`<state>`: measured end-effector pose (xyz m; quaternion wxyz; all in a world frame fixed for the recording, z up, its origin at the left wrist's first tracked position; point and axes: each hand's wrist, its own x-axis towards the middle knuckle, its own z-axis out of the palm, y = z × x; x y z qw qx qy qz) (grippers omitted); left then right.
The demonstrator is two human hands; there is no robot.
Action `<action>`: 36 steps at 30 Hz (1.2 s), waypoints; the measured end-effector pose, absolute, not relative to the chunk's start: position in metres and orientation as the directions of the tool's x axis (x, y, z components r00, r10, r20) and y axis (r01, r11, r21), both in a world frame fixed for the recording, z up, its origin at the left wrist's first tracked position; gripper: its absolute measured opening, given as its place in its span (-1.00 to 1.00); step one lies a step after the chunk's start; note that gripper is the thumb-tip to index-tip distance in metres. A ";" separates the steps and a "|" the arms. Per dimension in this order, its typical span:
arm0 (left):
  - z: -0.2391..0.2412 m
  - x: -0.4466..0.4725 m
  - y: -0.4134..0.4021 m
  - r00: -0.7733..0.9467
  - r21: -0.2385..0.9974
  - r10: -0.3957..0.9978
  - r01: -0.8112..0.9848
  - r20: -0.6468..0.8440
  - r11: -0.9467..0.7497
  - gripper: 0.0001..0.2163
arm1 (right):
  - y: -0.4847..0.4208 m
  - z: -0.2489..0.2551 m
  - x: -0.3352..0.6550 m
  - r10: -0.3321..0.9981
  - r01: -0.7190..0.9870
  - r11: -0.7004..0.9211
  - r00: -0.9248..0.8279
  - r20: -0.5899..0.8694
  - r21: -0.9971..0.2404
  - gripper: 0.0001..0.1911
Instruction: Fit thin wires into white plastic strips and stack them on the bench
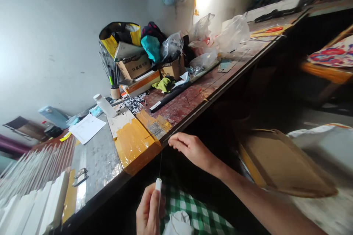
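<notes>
My left hand (149,209) is low in the middle, its fingers closed around a slim white stick (158,184) that points upward. From the stick's top a thin dark line (160,163) rises towards the table edge. My right hand (194,150) is just off that edge, thumb and fingers pinched together. Whatever lies in the pinch is too small to make out. Nearest to both hands is a block wrapped in yellow tape (138,141) at the table's front. Under them a green checked cloth (190,205) and a crumpled white cloth (179,224) cover the lap.
Many white sticks with thin rods (52,198) lie at the left. A pile of small black-and-white pieces (135,102), a white bottle (104,105) and a paper sheet (87,128) are on the table (179,106). Cardboard boxes (136,67) stand behind; another carton (286,165) is at right.
</notes>
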<state>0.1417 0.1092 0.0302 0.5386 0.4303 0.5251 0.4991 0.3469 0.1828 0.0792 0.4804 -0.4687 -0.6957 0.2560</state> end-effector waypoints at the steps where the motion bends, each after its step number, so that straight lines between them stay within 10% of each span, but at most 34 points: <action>1: 0.030 0.139 0.111 -0.053 0.981 0.984 -0.112 -0.168 0.161 -0.62 | 0.197 0.083 0.350 0.880 0.446 0.454 -0.093 0.465 -0.771 -0.77; 16: 0.038 0.100 0.123 0.074 0.848 0.916 -0.354 -0.395 0.395 -0.47 | 0.285 0.087 0.344 0.781 0.698 0.599 -0.399 0.481 -0.394 -0.76; 36: 0.048 0.093 0.116 0.025 0.928 0.965 -0.270 -0.259 0.257 -0.58 | 0.171 0.115 0.321 0.744 0.281 0.459 -0.641 0.191 -0.843 -0.76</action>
